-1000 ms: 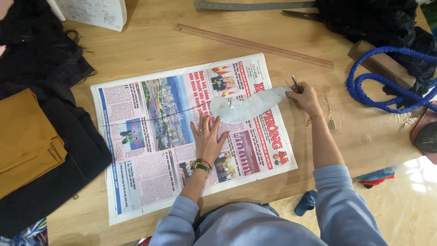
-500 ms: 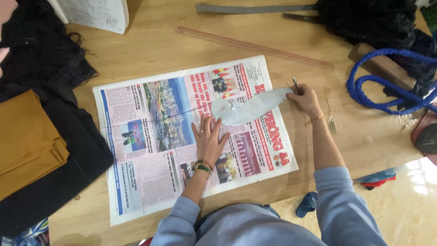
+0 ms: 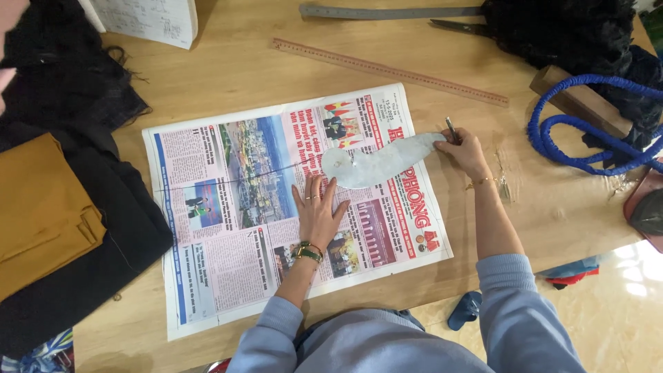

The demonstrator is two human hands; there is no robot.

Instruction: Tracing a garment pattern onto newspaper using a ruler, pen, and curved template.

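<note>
Centre frame: left hand (image 3: pixel 318 215), fingers spread flat, pins grey curved template (image 3: pixel 378 164) on newspaper (image 3: pixel 228 228); right hand (image 3: pixel 468 150) fingers grasp pen (image 3: pixel 451 129).

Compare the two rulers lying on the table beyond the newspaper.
The wooden ruler is brownish-red and lies slanted, its right end nearer the newspaper; the metal ruler is grey and lies almost level along the far edge of the view. The wooden ruler shows end to end, while the metal ruler's right end runs under the black cloth. Both are long, thin and flat on the table, untouched by either hand.
</note>
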